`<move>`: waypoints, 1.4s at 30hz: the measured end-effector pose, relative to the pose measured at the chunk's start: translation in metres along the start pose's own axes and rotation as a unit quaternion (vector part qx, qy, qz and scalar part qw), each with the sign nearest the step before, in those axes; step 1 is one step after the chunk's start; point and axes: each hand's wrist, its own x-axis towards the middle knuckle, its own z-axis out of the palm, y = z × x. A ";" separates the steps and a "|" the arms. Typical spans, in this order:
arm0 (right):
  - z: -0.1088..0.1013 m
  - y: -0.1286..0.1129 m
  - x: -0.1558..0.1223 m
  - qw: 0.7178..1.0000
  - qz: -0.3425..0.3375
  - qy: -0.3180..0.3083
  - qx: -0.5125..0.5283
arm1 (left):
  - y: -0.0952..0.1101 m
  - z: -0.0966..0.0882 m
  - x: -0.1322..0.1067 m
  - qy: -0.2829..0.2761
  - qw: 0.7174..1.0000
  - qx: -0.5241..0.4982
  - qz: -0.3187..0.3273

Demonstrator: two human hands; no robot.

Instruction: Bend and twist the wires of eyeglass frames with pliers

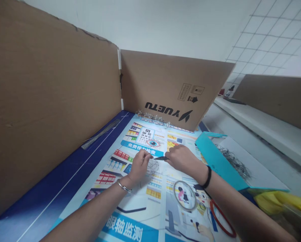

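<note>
My left hand (139, 165), with a silver bangle at the wrist, is closed in a pinch over the poster. Thin wire (153, 166) hangs in loose loops beside its fingertips and seems to be held there; the exact grip is too small to see. My right hand (180, 158), wearing a black band, is wrapped round a dark pointed tool (160, 158). Its tapered tip points left and reaches close to the left fingertips; whether they touch I cannot tell. The tool's handle is hidden inside the fist, so its kind does not show fully.
Cardboard panels (165, 80) stand at the left and back. Small clear pieces (153, 116) line the back panel's foot. A turquoise box (217, 161) at the right holds a tangle of thin wires (233, 161). Nearby lies yellow material (284, 201). A printed poster (150, 218) covers the table.
</note>
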 end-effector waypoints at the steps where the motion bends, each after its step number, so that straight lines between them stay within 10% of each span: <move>1: 0.000 0.000 0.000 1.000 0.000 -0.004 0.000 | 0.000 0.000 0.000 0.001 1.000 -0.003 -0.002; 42: 0.010 0.003 0.000 1.000 0.001 0.003 0.013 | 0.002 0.000 0.001 0.010 0.999 -0.024 -0.019</move>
